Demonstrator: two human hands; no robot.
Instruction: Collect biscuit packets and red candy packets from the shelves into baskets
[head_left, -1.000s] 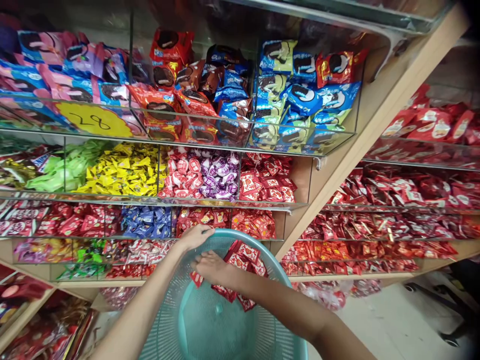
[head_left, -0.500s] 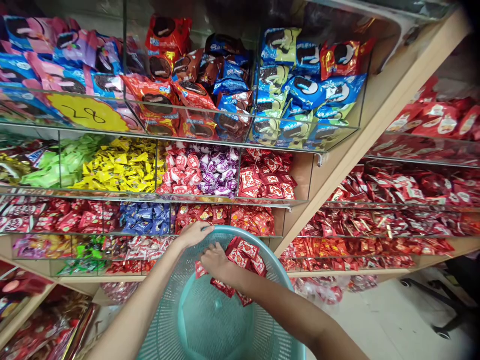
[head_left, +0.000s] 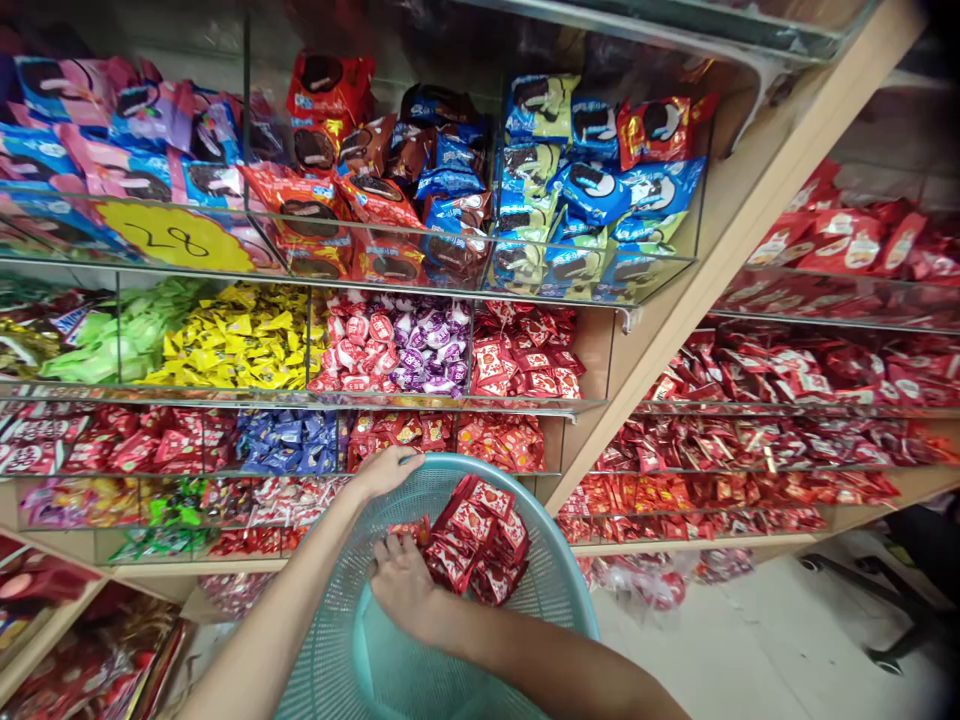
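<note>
A teal perforated plastic basket (head_left: 577, 585) stands tilted in front of the shelves. At its far left rim is my left hand (head_left: 386, 472), gripping the edge with the thumb along the top. Inside, a pile of red wrapped candy packets (head_left: 476, 530) leans against the far wall. My right hand (head_left: 405, 585) reaches in just left of the pile, back of the hand up and fingers stretched out. Its fingertips lie by a single red packet (head_left: 411, 529) at the pile's left side. The underside of the palm is hidden.
Clear-fronted shelf bins hold yellow candies (head_left: 240, 340), purple candies (head_left: 431, 345) and red packets (head_left: 525, 355). A yellow price tag (head_left: 187, 235) reads 28. A slanted wooden panel (head_left: 720, 270) divides the shelving. A dark wheeled chair base (head_left: 877, 610) stands at right.
My right hand has drawn back toward me and left, and its fingers have spread. The packets now sit more gathered against the far wall. My left hand stays on the rim.
</note>
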